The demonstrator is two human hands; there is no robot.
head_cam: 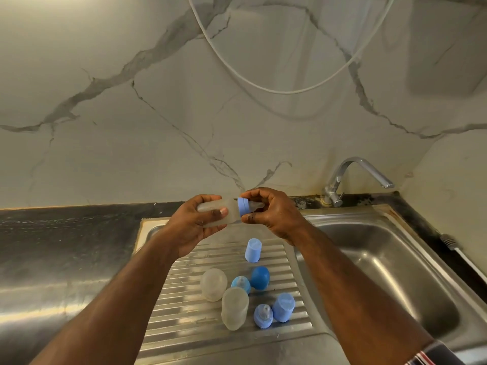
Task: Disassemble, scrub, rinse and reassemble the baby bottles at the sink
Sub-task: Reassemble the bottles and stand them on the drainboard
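Observation:
I hold a cloudy baby bottle [232, 210] sideways above the steel drainboard [184, 312]. My left hand [196, 222] grips its body. My right hand [274, 212] curls round its light blue collar [243, 206] and teat. On the drainboard below stand two cloudy bottle bodies [213, 284] [234, 308], upside down. Beside them are two blue collars with teats [241, 284] [263, 315], two light blue caps [253, 249] [283, 307] and a dark blue cap [260, 277].
The sink basin [382, 272] lies to the right, with a chrome tap [353, 177] behind it. A dark counter [66, 227] stretches left. A white hose [276, 89] hangs on the marble wall. A white cable [463, 256] runs along the right edge.

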